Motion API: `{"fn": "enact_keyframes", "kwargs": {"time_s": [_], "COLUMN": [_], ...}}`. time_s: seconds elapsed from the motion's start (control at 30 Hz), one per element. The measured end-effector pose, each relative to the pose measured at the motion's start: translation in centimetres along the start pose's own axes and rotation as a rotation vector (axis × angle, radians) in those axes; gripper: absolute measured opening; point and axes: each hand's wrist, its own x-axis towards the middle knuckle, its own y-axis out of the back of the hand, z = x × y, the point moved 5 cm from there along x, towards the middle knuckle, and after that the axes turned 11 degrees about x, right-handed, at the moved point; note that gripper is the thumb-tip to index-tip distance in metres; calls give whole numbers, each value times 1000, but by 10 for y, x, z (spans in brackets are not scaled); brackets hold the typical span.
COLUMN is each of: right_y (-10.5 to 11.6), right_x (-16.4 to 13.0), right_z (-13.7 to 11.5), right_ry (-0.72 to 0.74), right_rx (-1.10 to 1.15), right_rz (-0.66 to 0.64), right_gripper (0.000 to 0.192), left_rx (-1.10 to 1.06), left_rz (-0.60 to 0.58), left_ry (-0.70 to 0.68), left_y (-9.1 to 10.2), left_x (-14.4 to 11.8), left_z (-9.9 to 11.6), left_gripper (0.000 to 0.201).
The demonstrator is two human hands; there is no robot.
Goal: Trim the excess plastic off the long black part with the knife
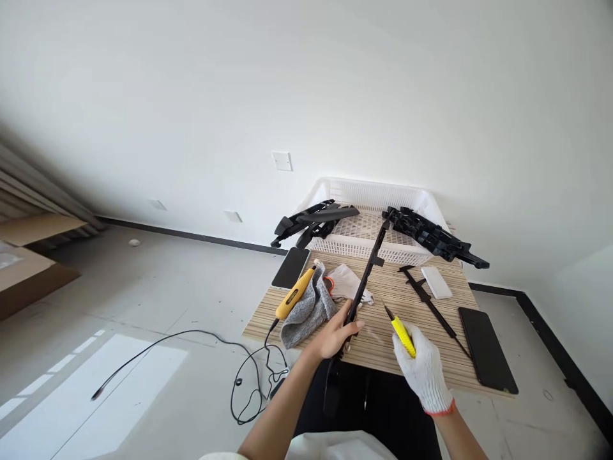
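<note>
My bare left hand (334,333) is closed around a long, thin black plastic trim strip (368,268). One end of the strip points at the basket, and the other hangs over my lap. In a white knitted glove, my right hand (422,369) grips a yellow utility knife (403,335), its dark blade pointing up and left. The knife is apart from the strip, to its right. Left of the strip lie a grey cloth (311,313), a yellow corded hand tool (295,294) and a white glove (345,281).
A white plastic basket (347,246) stands at the wall, with black trim pieces (316,220) on its left and more black parts (426,233) on its right. A black caliper (428,301), a white rectangular object (436,282) and two dark phone-like slabs (487,350) lie on the table (383,358). A cable (191,331) trails across the floor.
</note>
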Motion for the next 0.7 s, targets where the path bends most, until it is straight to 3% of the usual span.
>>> {"fn": "enact_keyframes", "kwargs": {"time_s": [0.1,0.37,0.7], "right_y": [-1,4,3], "right_x": [4,7,8], "right_z": [7,11,16], "right_ry": [-43,-130,-153], "right_rx": [31,21,31], "right_rz": [-1,21,24], "right_gripper": [37,42,46], "left_rx": [-121,-256,-289], "left_rz": [-41,-64,10], "left_ry": [41,67,7], "left_y": [-5,-3,-7], "left_x": [1,5,2], "left_z": [-7,-4,7], "left_gripper": [40,64,44]}}
